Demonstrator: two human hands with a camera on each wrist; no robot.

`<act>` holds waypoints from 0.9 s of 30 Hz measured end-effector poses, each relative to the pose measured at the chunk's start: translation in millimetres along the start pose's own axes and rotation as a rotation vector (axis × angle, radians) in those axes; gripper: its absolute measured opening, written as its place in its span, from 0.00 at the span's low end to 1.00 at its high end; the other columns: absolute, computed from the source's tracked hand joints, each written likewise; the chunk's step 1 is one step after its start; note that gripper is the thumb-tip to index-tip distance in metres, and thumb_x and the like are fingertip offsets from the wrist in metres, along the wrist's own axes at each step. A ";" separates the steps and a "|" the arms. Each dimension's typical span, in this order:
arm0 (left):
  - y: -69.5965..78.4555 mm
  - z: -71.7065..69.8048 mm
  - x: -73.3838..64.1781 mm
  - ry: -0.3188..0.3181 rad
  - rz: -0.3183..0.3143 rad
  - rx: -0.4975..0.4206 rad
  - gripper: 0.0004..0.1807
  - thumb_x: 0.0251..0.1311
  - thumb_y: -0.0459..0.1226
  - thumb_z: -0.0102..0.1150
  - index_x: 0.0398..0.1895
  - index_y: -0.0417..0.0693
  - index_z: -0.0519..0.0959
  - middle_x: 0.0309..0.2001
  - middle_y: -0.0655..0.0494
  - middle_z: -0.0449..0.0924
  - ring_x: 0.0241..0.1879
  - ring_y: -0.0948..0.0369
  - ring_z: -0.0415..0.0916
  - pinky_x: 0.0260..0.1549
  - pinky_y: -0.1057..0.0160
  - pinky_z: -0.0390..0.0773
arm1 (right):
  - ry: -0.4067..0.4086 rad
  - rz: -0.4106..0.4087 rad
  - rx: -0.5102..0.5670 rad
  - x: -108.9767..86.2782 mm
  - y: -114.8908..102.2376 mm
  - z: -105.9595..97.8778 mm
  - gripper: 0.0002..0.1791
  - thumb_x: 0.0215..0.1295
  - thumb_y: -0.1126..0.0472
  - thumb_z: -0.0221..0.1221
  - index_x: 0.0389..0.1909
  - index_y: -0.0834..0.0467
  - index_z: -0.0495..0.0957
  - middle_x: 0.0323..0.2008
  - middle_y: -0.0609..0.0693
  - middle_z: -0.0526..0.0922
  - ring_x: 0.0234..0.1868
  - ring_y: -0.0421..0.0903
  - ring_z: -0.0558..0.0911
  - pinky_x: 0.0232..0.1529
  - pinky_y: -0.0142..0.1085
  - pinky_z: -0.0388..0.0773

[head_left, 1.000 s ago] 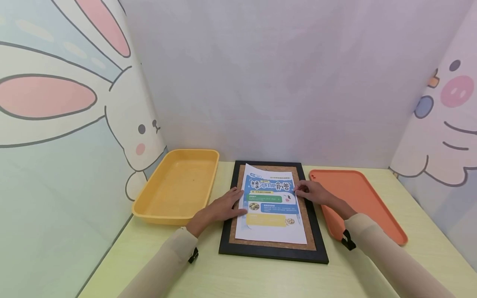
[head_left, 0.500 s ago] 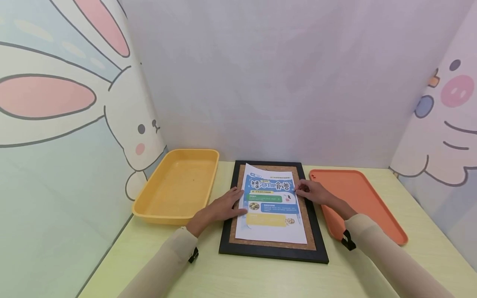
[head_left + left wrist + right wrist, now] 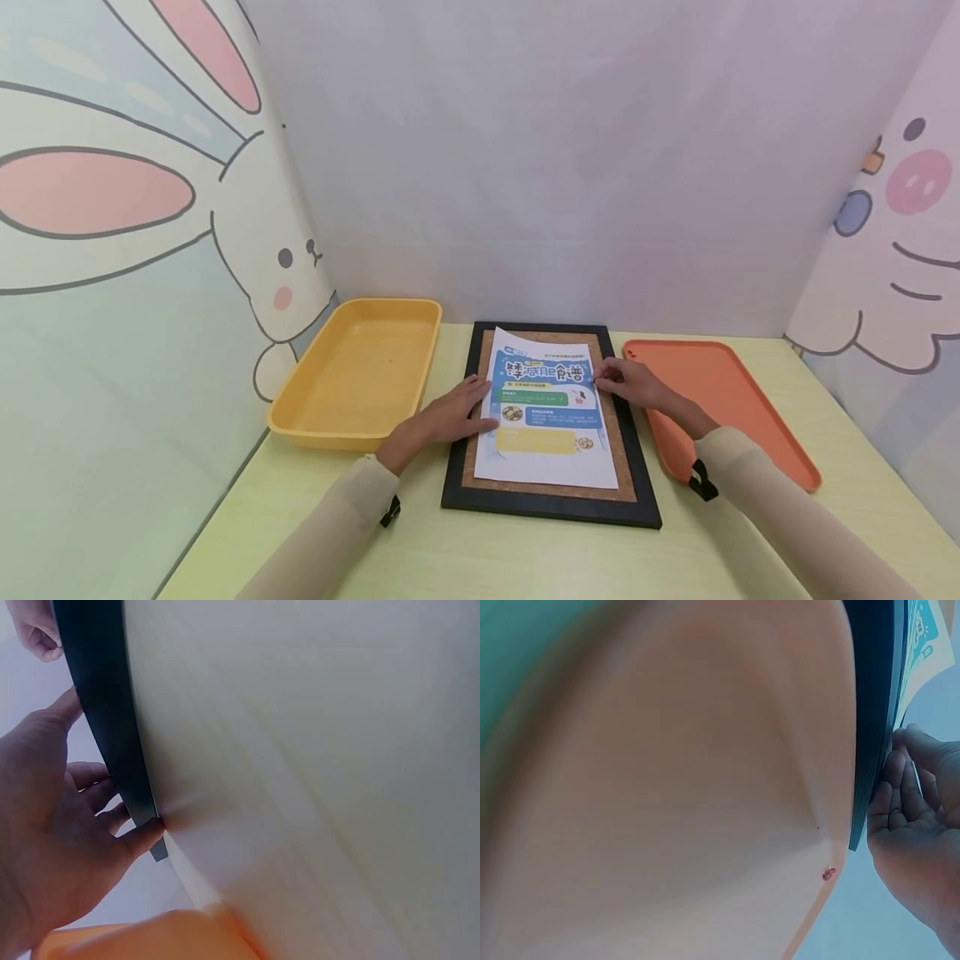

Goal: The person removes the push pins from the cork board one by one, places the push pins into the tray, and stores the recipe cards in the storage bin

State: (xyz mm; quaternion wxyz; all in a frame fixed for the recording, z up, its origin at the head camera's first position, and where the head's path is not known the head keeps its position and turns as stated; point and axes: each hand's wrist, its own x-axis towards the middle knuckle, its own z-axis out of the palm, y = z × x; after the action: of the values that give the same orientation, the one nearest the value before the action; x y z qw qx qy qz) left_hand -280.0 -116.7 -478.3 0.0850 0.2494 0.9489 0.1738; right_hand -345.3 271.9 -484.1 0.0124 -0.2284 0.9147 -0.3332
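A printed paper poster (image 3: 555,468) lies on a cork board (image 3: 547,494) with a black frame (image 3: 551,512). Its upper left corner lifts slightly. My left hand (image 3: 447,412) rests with extended fingers over the frame's left side and the poster's left edge; in the left wrist view the thumb touches the black frame (image 3: 101,690). At the poster's right edge my right hand (image 3: 632,385) pinches a small dark, pin-like thing (image 3: 596,381), mostly hidden by the fingertips. The right wrist view shows thumb and index finger together beside the poster (image 3: 930,664).
A yellow bin (image 3: 360,375) stands left of the board. On the right lies an orange tray (image 3: 720,392) with small red bits (image 3: 631,356) in its far left corner, under the right forearm. A pale wall (image 3: 555,167) rises behind the table (image 3: 480,558).
Both hands stay nearly still at the poster's edges. The right hand's fingers shift very slightly at the right edge; poster and board stay put.
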 end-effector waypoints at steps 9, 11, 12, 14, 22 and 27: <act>-1.2 0.6 0.5 -0.004 -0.004 0.002 0.49 0.70 0.63 0.55 0.84 0.49 0.51 0.84 0.50 0.47 0.83 0.52 0.39 0.77 0.48 0.55 | 0.040 -0.034 -0.020 1.3 2.2 -2.0 0.04 0.72 0.65 0.65 0.43 0.60 0.82 0.39 0.52 0.84 0.40 0.48 0.78 0.41 0.32 0.78; -1.1 0.3 0.4 -0.007 -0.007 0.003 0.49 0.70 0.64 0.55 0.84 0.49 0.51 0.84 0.50 0.47 0.83 0.52 0.39 0.77 0.48 0.55 | 0.051 -0.048 -0.022 0.5 3.0 -3.3 0.04 0.71 0.66 0.65 0.44 0.61 0.82 0.39 0.52 0.84 0.39 0.47 0.78 0.40 0.33 0.77; -1.1 0.1 0.4 -0.007 -0.007 0.003 0.49 0.70 0.64 0.55 0.84 0.49 0.51 0.84 0.50 0.47 0.83 0.52 0.39 0.77 0.48 0.54 | 0.054 -0.055 -0.022 0.1 3.3 -3.9 0.04 0.71 0.66 0.65 0.44 0.61 0.82 0.39 0.53 0.84 0.39 0.48 0.78 0.40 0.33 0.77; -0.7 -0.1 0.9 -0.009 -0.008 0.003 0.49 0.70 0.64 0.55 0.84 0.49 0.51 0.84 0.51 0.47 0.83 0.52 0.39 0.77 0.48 0.54 | 0.058 -0.061 -0.022 -0.2 4.5 -4.7 0.04 0.71 0.66 0.65 0.44 0.61 0.83 0.40 0.53 0.85 0.39 0.47 0.78 0.40 0.32 0.78; -0.4 0.2 1.2 -0.006 -0.008 0.000 0.49 0.70 0.63 0.55 0.84 0.50 0.52 0.84 0.51 0.48 0.83 0.53 0.39 0.77 0.48 0.55 | 0.059 -0.068 -0.019 0.1 10.0 -8.8 0.04 0.71 0.67 0.65 0.44 0.61 0.84 0.39 0.53 0.85 0.37 0.47 0.79 0.40 0.30 0.79; -0.3 -0.1 1.3 -0.009 -0.011 -0.004 0.49 0.70 0.63 0.55 0.84 0.50 0.52 0.84 0.51 0.48 0.83 0.53 0.39 0.77 0.48 0.55 | 0.065 -0.058 -0.045 -1.7 12.6 -11.3 0.05 0.70 0.67 0.65 0.44 0.60 0.84 0.39 0.52 0.85 0.38 0.46 0.80 0.41 0.30 0.79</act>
State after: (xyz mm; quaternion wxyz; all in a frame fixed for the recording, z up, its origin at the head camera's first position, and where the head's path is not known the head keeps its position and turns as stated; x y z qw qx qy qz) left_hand -281.3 -116.3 -478.4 0.0906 0.2447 0.9495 0.1739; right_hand -351.0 287.9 -483.4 -0.0320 -0.2442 0.9148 -0.3201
